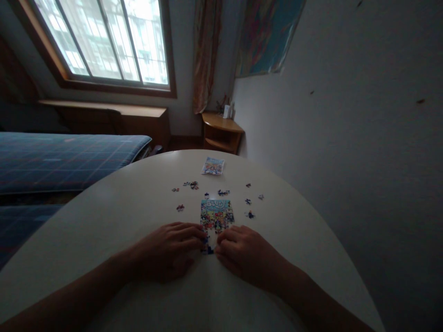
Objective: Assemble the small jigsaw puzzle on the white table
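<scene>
A partly joined jigsaw puzzle (217, 213) lies flat on the white table, its colourful top rows together and a pale gap in its lower middle. My left hand (173, 246) rests at its lower left edge, fingers stretched out flat with the tips touching the border pieces (205, 249). At the lower right edge, my right hand (244, 249) has its fingers bent and pressed together. Whatever is under those fingertips is hidden.
Loose puzzle pieces (249, 214) lie right of and above the puzzle, with more pieces (180, 208) on the left. A small printed packet (212, 166) sits farther back on the round table (138, 198). A bed (69, 159) stands left; a wall (363, 152) runs along the right.
</scene>
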A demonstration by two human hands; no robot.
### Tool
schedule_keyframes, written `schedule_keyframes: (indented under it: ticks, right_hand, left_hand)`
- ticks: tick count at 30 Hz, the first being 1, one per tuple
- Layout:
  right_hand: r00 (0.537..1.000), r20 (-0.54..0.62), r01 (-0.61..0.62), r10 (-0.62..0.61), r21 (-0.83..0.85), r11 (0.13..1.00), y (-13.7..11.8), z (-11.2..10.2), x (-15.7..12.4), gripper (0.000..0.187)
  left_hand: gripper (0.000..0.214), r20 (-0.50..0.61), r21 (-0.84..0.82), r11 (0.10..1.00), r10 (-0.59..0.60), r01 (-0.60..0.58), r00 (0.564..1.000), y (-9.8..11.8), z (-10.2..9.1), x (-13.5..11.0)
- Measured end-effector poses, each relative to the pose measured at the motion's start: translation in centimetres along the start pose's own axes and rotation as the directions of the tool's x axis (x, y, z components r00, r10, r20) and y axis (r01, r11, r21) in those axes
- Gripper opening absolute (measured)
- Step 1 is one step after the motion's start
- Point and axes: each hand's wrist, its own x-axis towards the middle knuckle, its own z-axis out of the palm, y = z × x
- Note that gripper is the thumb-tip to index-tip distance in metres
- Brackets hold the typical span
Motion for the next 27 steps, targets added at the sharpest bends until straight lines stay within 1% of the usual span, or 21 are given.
schedule_keyframes:
  ticks: [4,8,16,20,23,27]
  right_hand:
    - [1.0,-0.014,0.004,-0.004,0.008,1.0,0.08,0.14,-0.07,0.014]
    - [0.999,-0.038,0.01,-0.01,0.014,1.0,0.16,0.42,-0.11,0.015]
    - [1.0,-0.012,0.006,-0.006,0.001,1.0,-0.01,0.13,-0.08,0.015]
    - [1.0,-0.02,0.005,-0.005,0.006,1.0,-0.01,0.17,-0.1,0.018]
    - [1.0,-0.013,0.007,-0.007,0.003,1.0,0.02,0.22,-0.1,0.015]
    - [1.0,-0.008,0.005,-0.005,-0.002,1.0,0.04,0.23,-0.13,0.012]
  left_hand:
    - [0.043,-0.029,-0.011,1.0,0.011,-0.011,1.0,-0.05,0.07,0.0]
    - [0.044,-0.023,-0.002,1.0,0.009,-0.009,1.0,-0.11,0.18,-0.05]
    - [0.039,-0.051,-0.002,1.0,0.016,-0.016,0.999,0.06,0.08,0.03]
    - [0.04,-0.042,0.007,1.0,0.01,-0.009,0.999,0.0,0.15,-0.04]
    - [0.039,-0.022,0.017,1.0,0.009,-0.008,1.0,-0.09,0.25,-0.13]
    - [0.039,-0.031,0.008,1.0,0.002,-0.002,1.0,-0.02,0.26,-0.2]
